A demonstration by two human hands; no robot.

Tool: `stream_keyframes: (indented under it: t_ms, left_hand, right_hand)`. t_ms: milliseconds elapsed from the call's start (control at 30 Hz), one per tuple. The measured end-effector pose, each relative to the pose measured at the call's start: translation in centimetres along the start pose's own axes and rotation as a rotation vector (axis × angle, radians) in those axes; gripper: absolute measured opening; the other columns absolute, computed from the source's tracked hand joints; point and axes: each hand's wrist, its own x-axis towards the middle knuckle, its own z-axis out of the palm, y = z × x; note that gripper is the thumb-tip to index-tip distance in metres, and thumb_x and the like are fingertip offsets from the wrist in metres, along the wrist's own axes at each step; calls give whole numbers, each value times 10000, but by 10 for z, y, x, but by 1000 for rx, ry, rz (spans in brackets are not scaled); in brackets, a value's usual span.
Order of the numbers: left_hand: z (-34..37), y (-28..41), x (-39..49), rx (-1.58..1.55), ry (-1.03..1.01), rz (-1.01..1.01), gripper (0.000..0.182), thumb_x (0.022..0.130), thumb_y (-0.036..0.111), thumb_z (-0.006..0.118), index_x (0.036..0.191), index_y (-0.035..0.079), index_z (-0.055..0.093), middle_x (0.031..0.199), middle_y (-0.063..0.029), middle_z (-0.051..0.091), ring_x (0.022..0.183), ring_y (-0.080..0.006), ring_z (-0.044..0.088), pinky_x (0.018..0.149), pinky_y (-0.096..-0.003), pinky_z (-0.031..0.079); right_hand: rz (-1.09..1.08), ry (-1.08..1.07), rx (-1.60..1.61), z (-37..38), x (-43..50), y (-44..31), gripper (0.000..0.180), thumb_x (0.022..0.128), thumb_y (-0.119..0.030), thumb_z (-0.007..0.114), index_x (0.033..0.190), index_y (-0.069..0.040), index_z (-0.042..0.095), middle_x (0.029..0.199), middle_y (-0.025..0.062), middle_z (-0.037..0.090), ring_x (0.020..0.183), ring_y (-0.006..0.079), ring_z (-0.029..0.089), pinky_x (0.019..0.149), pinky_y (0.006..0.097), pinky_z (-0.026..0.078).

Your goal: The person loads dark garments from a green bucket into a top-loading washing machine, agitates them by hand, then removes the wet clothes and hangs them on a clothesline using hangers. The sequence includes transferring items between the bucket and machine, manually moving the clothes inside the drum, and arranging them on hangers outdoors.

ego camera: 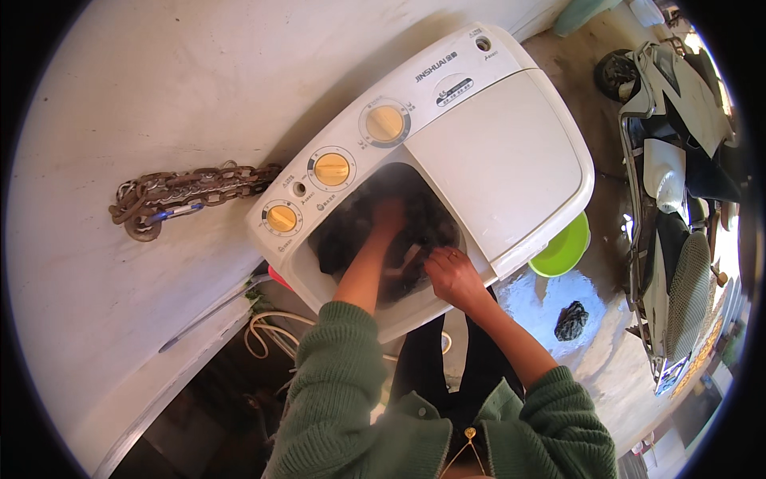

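A white twin-tub washing machine [473, 161] stands in front of me, with dark clothes [344, 239] in its uncovered wash tub. Haze hangs over the tub. My left hand [389, 212] reaches deep among the clothes; its fingers are blurred and partly hidden. Near the tub's front right rim, my right hand [449, 272] has its fingers curled on part of a dark garment [413, 281]. A pale strip [406, 261] shows on the cloth beside these fingers. Three yellow knobs, including a large one [385, 124], sit on the control panel.
A rusty chain [197, 187] hangs on the wall at left. A pale hose [263, 335] lies coiled below the machine. On the right are a green basin [561, 248], a dark bundle [572, 321] on the wet floor and a parked scooter [670, 203].
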Motion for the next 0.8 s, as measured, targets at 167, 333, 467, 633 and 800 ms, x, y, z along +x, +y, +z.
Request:
stream_keyframes:
  t_ms: [167,333,467,633,800]
  left_hand:
    - [-72,13,-100,-122,-67,-54,321,809,233,637,1063,40,678,919,-221,696,889,-398,672,824,-489,540]
    - [-169,33,-212,-259,10,-142,304,771,129,653,1058,47,708,794,-225,683,776,-393,673,707,-438,526]
    - [-260,61,-264,-341,0,-174,281,736,71,666,1012,30,700,779,-235,656,729,-392,651,649,-402,495]
    - [-361,96,-333,-364,33,-86,293,711,-1,638,1001,0,676,768,-236,639,683,-370,608,639,-350,480]
    - [-434,122,-393,-249,153,-91,224,705,-37,629,926,-47,661,721,-198,630,630,-225,572,632,-313,467]
  right_hand:
    - [43,54,3,3,-2,4,73,707,-30,641,759,-38,590,802,126,599,868,317,630,820,416,523]
    - [20,103,75,0,-2,3,42,712,-24,625,732,-41,592,799,131,600,848,328,622,810,406,517]
    - [-26,171,74,3,-2,3,33,711,-23,614,717,-44,589,792,132,600,839,332,619,802,405,513]
    - [2,170,81,9,-4,5,33,691,-28,599,706,-45,574,762,156,595,800,353,601,776,446,497]
    - [36,166,83,11,-6,7,49,687,-15,588,704,-50,558,762,155,577,819,354,595,770,446,495]
